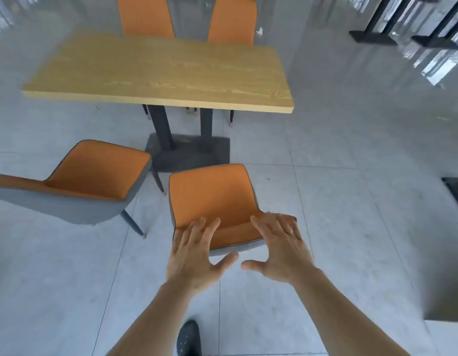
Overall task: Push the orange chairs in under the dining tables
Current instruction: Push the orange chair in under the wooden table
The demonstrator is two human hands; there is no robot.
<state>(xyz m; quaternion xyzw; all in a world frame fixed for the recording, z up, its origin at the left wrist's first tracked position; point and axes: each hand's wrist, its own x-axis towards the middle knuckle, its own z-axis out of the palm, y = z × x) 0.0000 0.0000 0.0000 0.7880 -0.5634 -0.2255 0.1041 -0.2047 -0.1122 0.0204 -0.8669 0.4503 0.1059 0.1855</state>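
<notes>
An orange chair (212,194) with a grey shell stands on the floor in front of me, pulled back from the wooden dining table (161,73). My left hand (194,255) and my right hand (282,250) hover over the top of its backrest with fingers spread, fingertips at or just above the edge; neither grips it. A second orange chair (94,173) stands to the left, turned sideways and also out from the table. Two more orange chairs (145,16) (233,21) are tucked in at the table's far side.
The table rests on two dark posts and a dark base plate (189,155) on grey floor tiles. Black table bases (374,37) stand at the back right. A dark floor mat (456,191) lies at the right edge. My dark shoe (188,337) shows below.
</notes>
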